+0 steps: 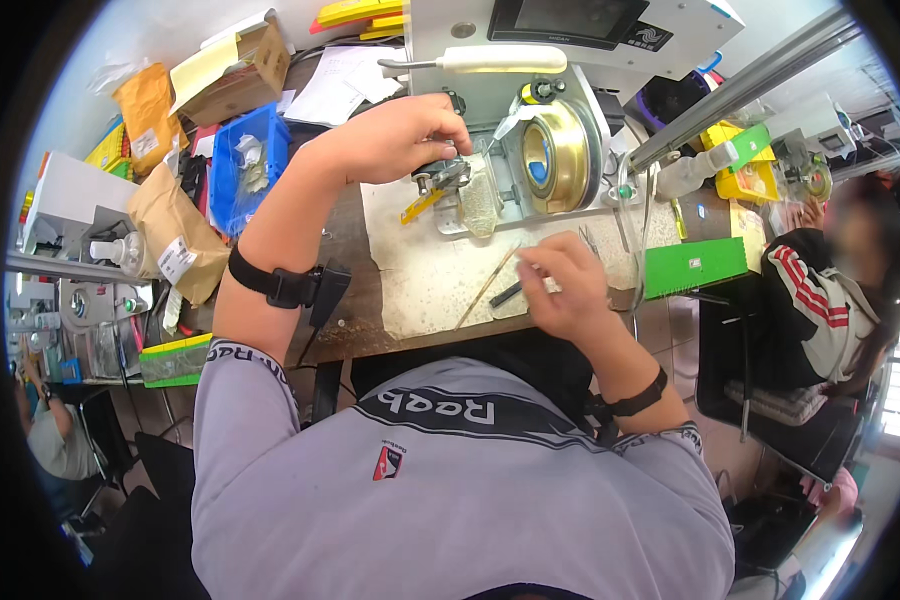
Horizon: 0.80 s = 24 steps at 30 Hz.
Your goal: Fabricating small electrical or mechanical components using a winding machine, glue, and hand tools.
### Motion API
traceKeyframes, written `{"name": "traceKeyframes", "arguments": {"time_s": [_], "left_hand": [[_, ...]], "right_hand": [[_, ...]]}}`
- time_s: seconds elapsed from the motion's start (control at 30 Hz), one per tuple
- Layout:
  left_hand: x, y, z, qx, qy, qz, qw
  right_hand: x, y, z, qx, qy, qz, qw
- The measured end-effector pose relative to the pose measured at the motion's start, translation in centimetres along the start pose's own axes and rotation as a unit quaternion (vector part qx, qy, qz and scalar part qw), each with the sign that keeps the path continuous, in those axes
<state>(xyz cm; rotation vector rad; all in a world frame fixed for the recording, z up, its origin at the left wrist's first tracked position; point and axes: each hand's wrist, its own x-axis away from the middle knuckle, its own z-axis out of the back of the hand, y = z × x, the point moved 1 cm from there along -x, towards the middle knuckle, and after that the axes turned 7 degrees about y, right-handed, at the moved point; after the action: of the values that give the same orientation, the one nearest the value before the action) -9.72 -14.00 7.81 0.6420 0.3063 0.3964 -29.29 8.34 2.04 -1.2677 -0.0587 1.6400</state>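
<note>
The metal fixture (452, 177) (by the left hand (407, 138)) looks silvery.

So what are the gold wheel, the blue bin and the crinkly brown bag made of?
The gold wheel: probably metal, perhaps brass, since it's yellowish and shiny.
The blue bin: likely plastic, smooth, one even colour all over.
The brown bag: looks like paper, dull, with creases and folds.
</note>
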Motion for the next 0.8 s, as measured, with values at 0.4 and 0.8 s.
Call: {"name": "traceKeyframes", "arguments": {"time_s": [0.4,0.8], "left_hand": [[1.4,-0.6,-0.8,0.015,0.041,0.003,0.999],[0.2,0.1,-0.9,0.027,-0.009,-0.008,1.000]], "right_hand": [[-1.0,-0.5,-4.9,-0.098,-0.034,-0.111,0.988],[-0.4,0.5,-7.5,-0.291,0.001,-0.363,0.885]]}}
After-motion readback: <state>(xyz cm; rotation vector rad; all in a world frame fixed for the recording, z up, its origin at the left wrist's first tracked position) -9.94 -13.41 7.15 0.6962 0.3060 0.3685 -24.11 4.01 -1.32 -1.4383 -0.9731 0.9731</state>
